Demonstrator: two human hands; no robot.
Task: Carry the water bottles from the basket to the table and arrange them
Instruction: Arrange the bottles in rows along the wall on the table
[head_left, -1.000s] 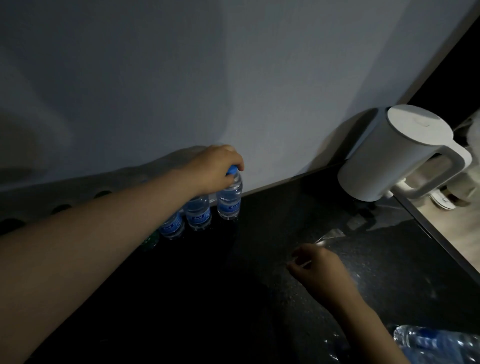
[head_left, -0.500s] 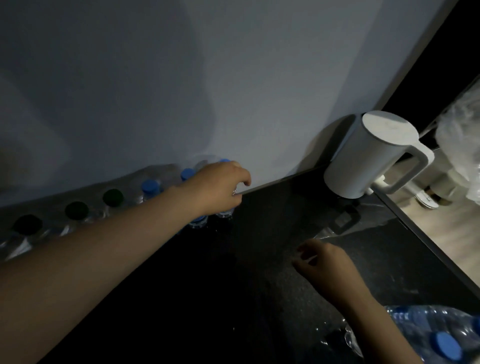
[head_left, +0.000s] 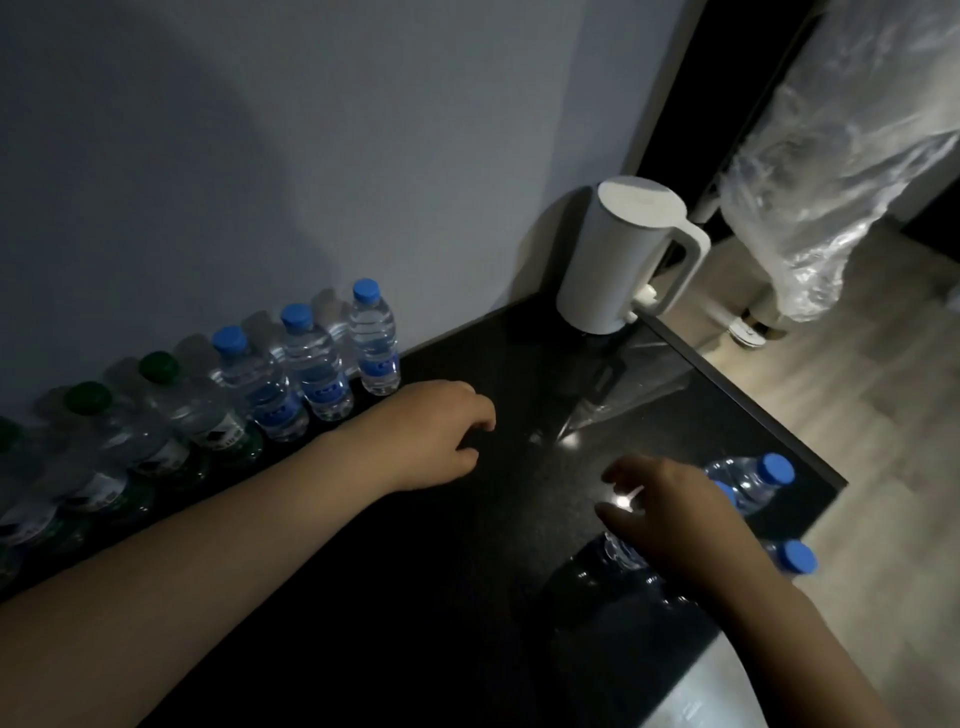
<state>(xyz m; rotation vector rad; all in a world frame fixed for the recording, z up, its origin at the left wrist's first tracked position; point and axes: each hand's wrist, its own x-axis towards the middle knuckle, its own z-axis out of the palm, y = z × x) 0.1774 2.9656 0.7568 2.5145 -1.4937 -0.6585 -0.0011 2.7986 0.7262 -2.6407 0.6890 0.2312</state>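
So, green-capped bottles (head_left: 197, 410) and then blue-capped bottles (head_left: 317, 364) stand in a row along the wall on the black bench (head_left: 415, 597). The left hand (head_left: 436, 431) hangs loose and empty just right of them. A white kettle (head_left: 618, 254) sits in the far corner. The right hand (head_left: 670, 519), fingers spread and gripping nothing, is over the lying bottles (head_left: 748, 480) at the bench edge.

- We are seeing a dim view; the glossy black tabletop (head_left: 395, 623) is glinting in spots.
- Light is coming from the right, brightening the pale wooden floor (head_left: 857, 441).
- Shadows are crossing the grey wall (head_left: 311, 156).
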